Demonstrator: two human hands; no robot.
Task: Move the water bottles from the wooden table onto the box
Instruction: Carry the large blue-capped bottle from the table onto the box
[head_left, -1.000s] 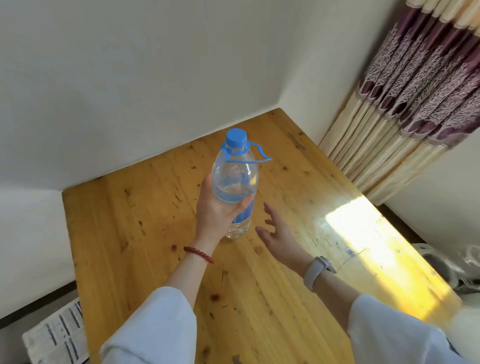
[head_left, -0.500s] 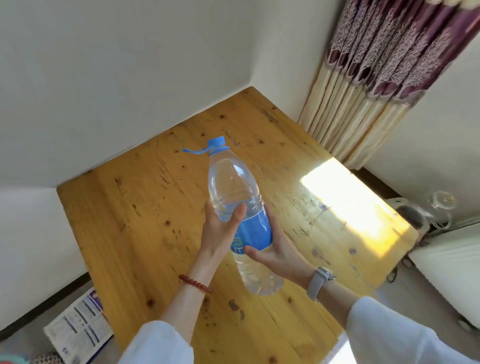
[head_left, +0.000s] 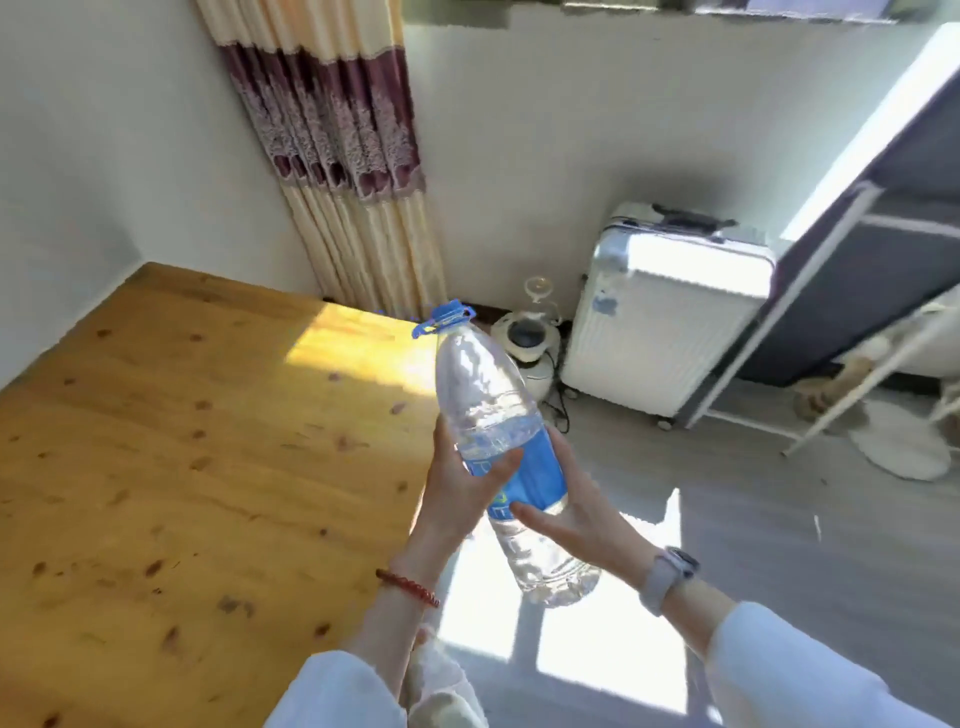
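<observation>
A large clear water bottle (head_left: 485, 410) with a blue cap, blue carry loop and blue label hangs tilted in the air just past the right edge of the wooden table (head_left: 171, 467), above the floor. My left hand (head_left: 462, 491) grips its left side at the label, thumb across the front. My right hand (head_left: 576, 514) holds it from the right and underneath, fingers round the label. The bottle is partly filled. No box is in view.
A white suitcase (head_left: 670, 322) stands against the far wall, with a small white appliance (head_left: 527, 338) and cables beside it. A curtain (head_left: 343, 156) hangs by the table's far corner. A dark wardrobe and white rack (head_left: 883, 291) fill the right side. Grey floor lies below my hands.
I have turned to the right and carried the bottle off the table past its right edge. Both hands keep hold of it; one second ago only my left hand held it.
</observation>
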